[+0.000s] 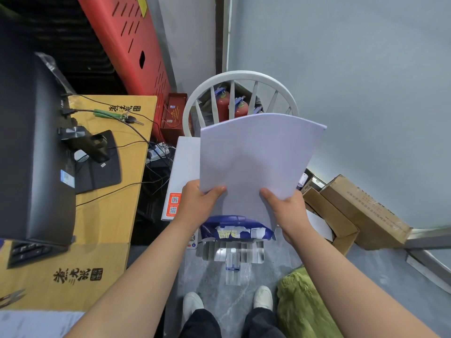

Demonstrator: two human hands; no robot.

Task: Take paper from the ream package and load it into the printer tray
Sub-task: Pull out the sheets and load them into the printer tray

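White sheets, a stack of paper [256, 157], stood held up between both hands above the torn blue ream package [234, 228], its top edge bowed. At far left, a dark monitor [31, 147] sat on the cardboard-covered tabletop [117, 215] with keys [129, 119] and cables. Left hand [197, 203] gripped the stack's lower left corner, fingers [216, 190] closed on it, thumb on the near face. Right hand [288, 211] pinched the lower right edge likewise. Behind the paper stood a white chair [241, 79], with red fire extinguishers [231, 106] beyond. Cardboard boxes [353, 211] lay at right; a green cloth [305, 306] lay near the person's shoes.
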